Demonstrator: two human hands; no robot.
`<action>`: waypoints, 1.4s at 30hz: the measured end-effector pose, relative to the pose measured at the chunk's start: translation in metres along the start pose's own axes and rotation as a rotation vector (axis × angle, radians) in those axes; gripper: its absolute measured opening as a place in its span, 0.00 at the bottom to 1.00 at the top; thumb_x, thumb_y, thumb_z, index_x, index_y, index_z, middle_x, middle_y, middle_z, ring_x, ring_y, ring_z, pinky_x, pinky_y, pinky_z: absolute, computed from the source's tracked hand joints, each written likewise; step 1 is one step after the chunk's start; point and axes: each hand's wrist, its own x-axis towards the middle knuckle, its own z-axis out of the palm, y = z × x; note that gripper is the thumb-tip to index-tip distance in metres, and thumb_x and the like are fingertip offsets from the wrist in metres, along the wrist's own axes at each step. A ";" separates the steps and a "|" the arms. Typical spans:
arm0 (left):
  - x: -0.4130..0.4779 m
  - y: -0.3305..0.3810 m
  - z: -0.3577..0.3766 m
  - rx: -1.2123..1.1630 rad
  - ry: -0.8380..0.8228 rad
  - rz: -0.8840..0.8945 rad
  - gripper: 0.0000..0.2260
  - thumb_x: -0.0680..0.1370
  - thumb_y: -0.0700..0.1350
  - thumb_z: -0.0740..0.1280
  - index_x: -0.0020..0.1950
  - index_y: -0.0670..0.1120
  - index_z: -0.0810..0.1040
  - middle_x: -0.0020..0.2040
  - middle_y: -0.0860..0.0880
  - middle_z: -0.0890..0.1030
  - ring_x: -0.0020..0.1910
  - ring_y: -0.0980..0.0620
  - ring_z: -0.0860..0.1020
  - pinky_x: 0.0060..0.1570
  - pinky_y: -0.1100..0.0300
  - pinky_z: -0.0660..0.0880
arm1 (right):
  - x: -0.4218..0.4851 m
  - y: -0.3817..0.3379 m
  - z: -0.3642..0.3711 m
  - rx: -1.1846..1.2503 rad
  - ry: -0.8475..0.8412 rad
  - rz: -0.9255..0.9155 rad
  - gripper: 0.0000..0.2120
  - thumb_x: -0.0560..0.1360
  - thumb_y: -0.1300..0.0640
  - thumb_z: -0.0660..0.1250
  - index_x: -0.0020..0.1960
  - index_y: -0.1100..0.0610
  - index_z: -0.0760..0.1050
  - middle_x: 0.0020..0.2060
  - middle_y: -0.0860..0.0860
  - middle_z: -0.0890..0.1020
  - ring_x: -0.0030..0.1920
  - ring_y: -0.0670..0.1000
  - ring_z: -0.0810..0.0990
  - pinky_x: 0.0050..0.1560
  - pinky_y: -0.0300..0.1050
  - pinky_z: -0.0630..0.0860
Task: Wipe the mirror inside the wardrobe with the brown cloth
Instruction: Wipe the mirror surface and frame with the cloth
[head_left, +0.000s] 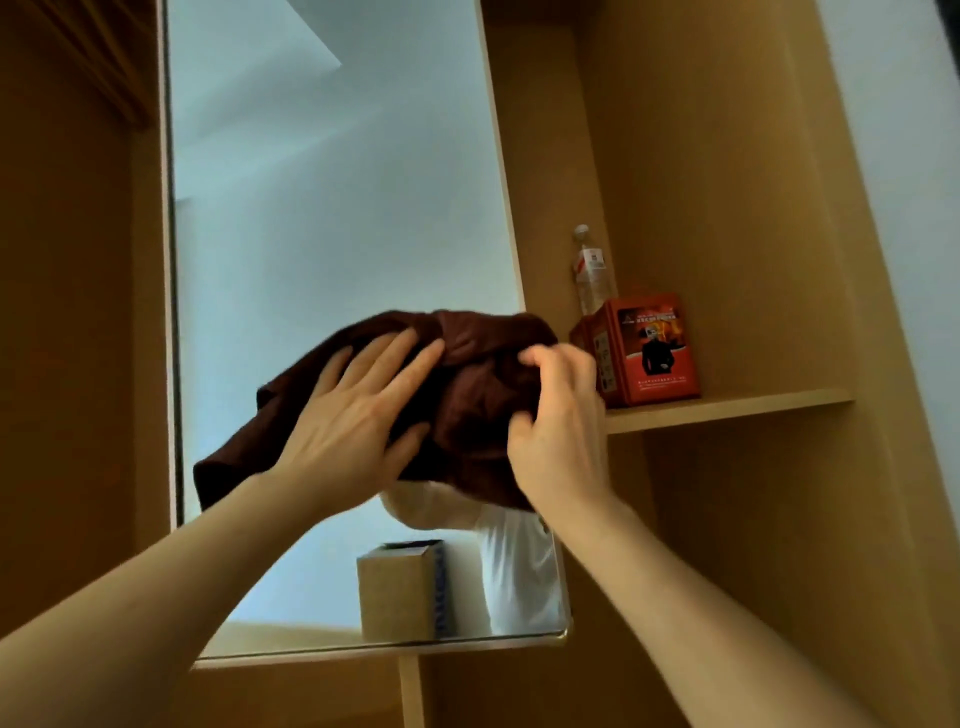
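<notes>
Two hands (358, 410) (558, 426) press brown cloth (467, 395) against mirror (332, 208).

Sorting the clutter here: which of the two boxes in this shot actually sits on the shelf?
The red box with the printed front, standing on the shelf beside the clear bottle. The plain cardboard box appears only as a reflection low in the mirror.

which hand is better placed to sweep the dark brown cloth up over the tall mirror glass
Left, probably. The left hand lies flat and spread on the dark brown cloth against the tall mirror, with bare glass above. The right hand only pinches bunched cloth beside the wooden shelf.
</notes>
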 end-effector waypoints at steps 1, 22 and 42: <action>0.010 -0.002 -0.004 0.009 0.013 -0.020 0.32 0.74 0.57 0.55 0.78 0.52 0.53 0.76 0.46 0.62 0.74 0.46 0.59 0.71 0.47 0.54 | 0.016 -0.004 -0.002 -0.042 -0.007 -0.012 0.22 0.69 0.69 0.65 0.61 0.56 0.70 0.61 0.53 0.70 0.60 0.55 0.72 0.64 0.50 0.67; 0.034 -0.013 0.018 0.215 0.176 0.118 0.27 0.77 0.57 0.53 0.74 0.49 0.65 0.73 0.43 0.67 0.72 0.43 0.66 0.70 0.42 0.53 | 0.057 0.012 0.019 0.325 0.065 0.409 0.22 0.71 0.71 0.59 0.59 0.51 0.71 0.55 0.50 0.76 0.55 0.51 0.74 0.56 0.47 0.75; 0.020 -0.006 0.017 0.235 0.139 0.090 0.26 0.77 0.56 0.55 0.74 0.49 0.65 0.73 0.43 0.67 0.72 0.44 0.62 0.69 0.42 0.54 | 0.046 0.013 0.013 0.318 -0.050 0.444 0.23 0.71 0.69 0.60 0.59 0.48 0.69 0.57 0.50 0.74 0.58 0.52 0.74 0.59 0.50 0.74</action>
